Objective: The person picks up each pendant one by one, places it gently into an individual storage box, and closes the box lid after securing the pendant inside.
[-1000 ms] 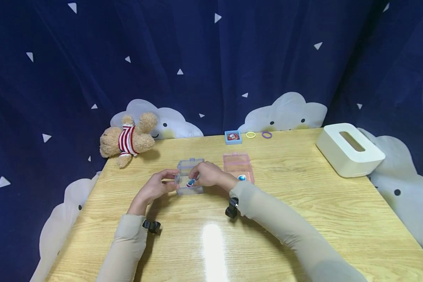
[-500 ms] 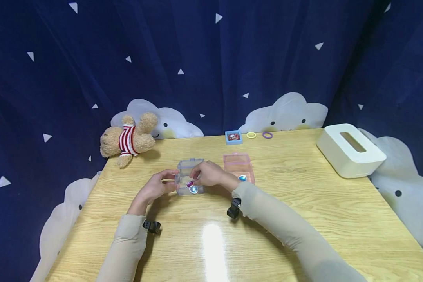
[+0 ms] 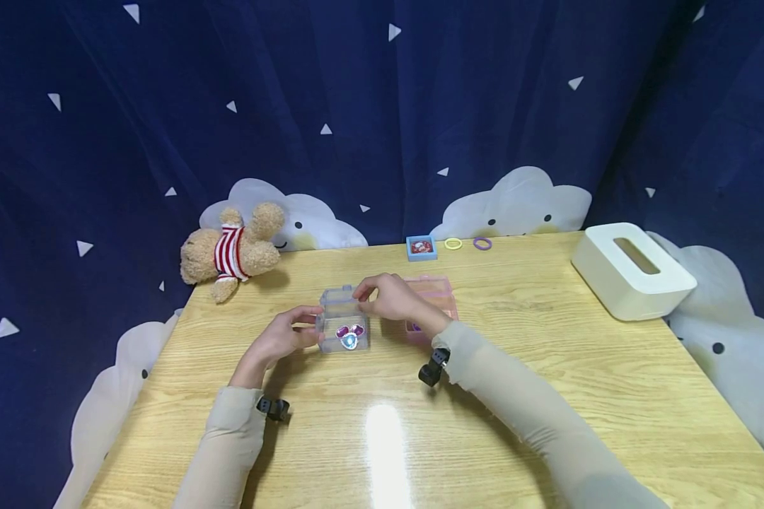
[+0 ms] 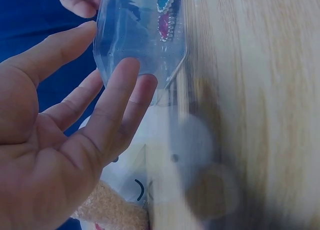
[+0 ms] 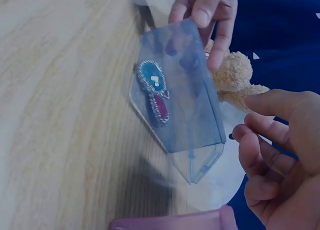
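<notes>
A clear bluish plastic box (image 3: 328, 346) stands on the table with its lid (image 3: 339, 295) tipped back. Inside lies a toy gem ornament (image 3: 350, 341), a blue gem with two purple ones in silvery beaded borders. My left hand (image 3: 284, 334) is at the box's left end, its spread, fairly straight fingers (image 4: 115, 97) right at the wall. Near the lid's right edge hovers my right hand (image 3: 390, 297), with loosely curled fingers (image 5: 255, 145) and nothing between them. A pink see-through box (image 3: 446, 300) sits just to the right, partly hidden by my right hand and forearm.
A plush bear (image 3: 234, 251) in a striped shirt lies at the back left. Along the back edge are a small blue-framed square (image 3: 421, 248), a yellow ring (image 3: 453, 244) and a purple ring (image 3: 482, 243). A white tissue box (image 3: 637, 272) stands at the right.
My right hand has let go of the gem ornament, which now lies in the bluish box, and has moved back and right toward the lid. My left hand has stayed put.
</notes>
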A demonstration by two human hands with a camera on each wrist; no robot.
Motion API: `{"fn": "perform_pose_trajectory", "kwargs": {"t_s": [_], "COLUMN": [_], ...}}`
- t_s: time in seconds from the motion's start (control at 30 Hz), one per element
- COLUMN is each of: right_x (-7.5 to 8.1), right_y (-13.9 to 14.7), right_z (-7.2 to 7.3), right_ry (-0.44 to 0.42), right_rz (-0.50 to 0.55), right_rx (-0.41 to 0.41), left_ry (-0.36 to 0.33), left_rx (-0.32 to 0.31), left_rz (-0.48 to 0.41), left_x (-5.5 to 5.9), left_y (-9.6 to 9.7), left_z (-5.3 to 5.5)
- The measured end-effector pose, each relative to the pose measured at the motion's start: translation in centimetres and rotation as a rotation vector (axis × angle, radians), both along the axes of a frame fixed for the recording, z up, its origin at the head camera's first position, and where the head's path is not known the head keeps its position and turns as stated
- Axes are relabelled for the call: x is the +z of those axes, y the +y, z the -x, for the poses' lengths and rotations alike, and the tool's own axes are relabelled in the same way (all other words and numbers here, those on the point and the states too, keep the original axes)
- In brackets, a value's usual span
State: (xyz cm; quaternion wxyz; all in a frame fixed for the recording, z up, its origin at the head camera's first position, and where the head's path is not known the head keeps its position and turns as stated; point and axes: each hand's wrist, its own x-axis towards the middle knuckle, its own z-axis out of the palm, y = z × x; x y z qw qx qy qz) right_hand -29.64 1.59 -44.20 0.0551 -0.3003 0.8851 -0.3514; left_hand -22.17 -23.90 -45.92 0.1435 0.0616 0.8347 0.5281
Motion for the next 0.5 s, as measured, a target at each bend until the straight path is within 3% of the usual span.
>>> {"fn": "perform_pose_trajectory", "kwargs": {"t_s": [0.23,0.5], "right_x": [-0.3,-0.6], "right_y": [0.2,-0.1], "right_z": [0.8,1.2], "right_ry": [-0.006,-0.069], "right_rz": [-0.015,-0.051], "right_rx": [-0.077,-0.104], "left_ry": [0.026,0.021], "left_rx": [-0.018,-0.017], "left_rz": [0.019,0.021], "left_x": [-0.1,0.0], "left_y": [-0.2,-0.1], "left_z": [0.1,-0.1]}}
